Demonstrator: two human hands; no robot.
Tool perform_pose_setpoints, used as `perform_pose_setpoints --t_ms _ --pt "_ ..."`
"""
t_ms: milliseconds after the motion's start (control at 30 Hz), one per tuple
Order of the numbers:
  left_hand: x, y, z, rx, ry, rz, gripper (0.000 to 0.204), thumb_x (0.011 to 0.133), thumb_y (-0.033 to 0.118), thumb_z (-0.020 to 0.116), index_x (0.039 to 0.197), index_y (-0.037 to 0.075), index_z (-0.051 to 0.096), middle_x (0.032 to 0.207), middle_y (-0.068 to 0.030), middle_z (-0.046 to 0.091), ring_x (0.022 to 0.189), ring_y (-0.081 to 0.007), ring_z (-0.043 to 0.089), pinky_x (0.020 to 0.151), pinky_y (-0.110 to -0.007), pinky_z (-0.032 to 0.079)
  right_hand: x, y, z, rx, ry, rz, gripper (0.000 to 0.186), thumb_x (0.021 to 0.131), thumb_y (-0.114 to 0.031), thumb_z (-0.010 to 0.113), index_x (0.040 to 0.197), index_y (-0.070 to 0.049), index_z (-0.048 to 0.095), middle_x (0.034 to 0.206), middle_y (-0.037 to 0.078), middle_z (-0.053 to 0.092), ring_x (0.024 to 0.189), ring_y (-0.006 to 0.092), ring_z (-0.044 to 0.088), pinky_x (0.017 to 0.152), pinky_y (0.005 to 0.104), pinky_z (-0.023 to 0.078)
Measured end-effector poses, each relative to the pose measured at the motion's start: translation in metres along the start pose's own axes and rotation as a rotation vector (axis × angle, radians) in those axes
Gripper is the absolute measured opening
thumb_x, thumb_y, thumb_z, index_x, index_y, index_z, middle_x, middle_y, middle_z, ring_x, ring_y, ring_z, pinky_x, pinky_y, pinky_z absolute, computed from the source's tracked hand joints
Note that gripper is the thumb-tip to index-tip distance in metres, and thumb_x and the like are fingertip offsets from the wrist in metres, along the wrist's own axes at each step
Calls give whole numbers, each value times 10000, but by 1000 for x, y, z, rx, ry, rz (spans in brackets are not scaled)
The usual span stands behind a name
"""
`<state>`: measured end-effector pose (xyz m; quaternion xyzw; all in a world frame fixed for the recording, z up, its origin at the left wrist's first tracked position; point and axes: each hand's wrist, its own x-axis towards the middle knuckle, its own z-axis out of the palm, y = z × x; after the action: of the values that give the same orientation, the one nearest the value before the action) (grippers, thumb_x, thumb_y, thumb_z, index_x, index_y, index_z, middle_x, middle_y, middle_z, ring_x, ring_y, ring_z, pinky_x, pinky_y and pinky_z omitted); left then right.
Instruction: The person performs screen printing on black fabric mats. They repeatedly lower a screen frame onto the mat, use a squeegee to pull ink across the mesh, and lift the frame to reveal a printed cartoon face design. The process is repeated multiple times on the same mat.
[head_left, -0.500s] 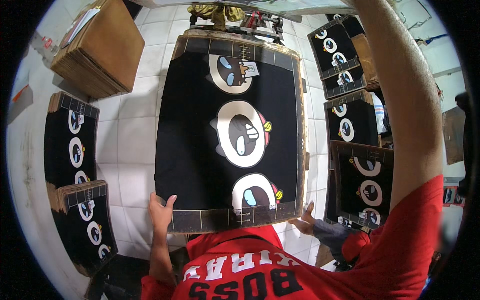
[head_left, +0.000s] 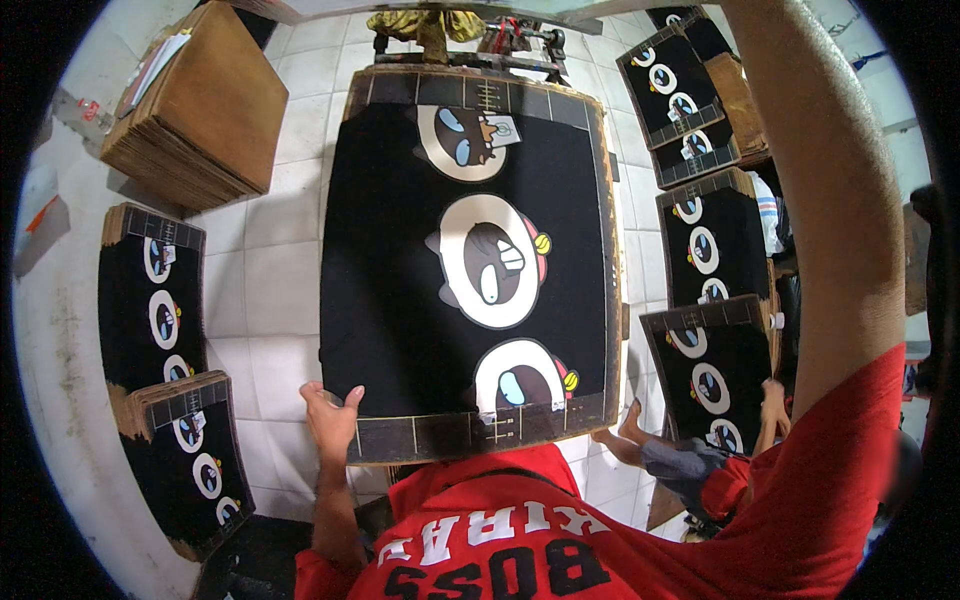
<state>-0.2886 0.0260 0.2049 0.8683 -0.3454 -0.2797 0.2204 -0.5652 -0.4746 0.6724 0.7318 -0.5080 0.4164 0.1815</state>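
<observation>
A large board (head_left: 400,435) covered with black cloth (head_left: 380,260) lies in front of me. Pale ring-shaped cartoon prints (head_left: 490,260) run down the cloth, and a small white label (head_left: 503,130) lies on the far one. My left hand (head_left: 328,415) is at the board's near left corner, thumb over the edge and fingers curled round its side. My right arm (head_left: 815,160) reaches up past the far right of the view; the hand itself is out of sight.
At the right a person's hand (head_left: 773,408) is at the edge of another printed board (head_left: 705,380). Printed boards (head_left: 150,300) are stacked at left, beside a tall pile of brown boards (head_left: 225,105). Beyond the large board stands a metal frame with yellow cloth (head_left: 425,25).
The view has shifted slightly. The printed board at right has turned, and the other person's hand now shows beside it. My left hand stays at the same corner.
</observation>
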Motion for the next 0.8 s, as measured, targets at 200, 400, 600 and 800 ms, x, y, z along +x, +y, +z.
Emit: perform_pose_setpoints --t_ms 200,400,600,800 --pt "16 -9 17 -30 -75 -53 845 728 375 919 1275 -83 466 1362 -309 501 1290 -446 496 1046 -449 438 -36 -8 -10 -15 -13 98 389 899 -260 692 1263 -122 686 1115 186 740 1035 351 712 883 463 564" --pt "75 95 -50 -258 193 227 1003 925 511 711 1573 -67 209 1601 -296 323 1471 -425 354 1179 -499 325 -164 -4 -4 125 312 -165 304 889 -109 721 1190 -145 704 1080 103 741 957 318 721 799 396 562" --pt "139 186 -120 -1661 -22 17 709 1008 570 533 1436 8 471 1388 -128 566 1275 -254 530 1058 -392 402 -335 -24 -10 472 56 161 496 765 136 606 1214 -52 695 1234 129 711 1195 299 641 1012 407 496" --pt "158 101 -23 -1591 -35 -450 611 1044 482 470 1463 37 485 1453 -127 548 1273 -263 547 1057 -418 427 -342 35 65 514 -16 555 294 891 -112 767 1150 8 697 970 129 745 870 186 699 789 325 542"
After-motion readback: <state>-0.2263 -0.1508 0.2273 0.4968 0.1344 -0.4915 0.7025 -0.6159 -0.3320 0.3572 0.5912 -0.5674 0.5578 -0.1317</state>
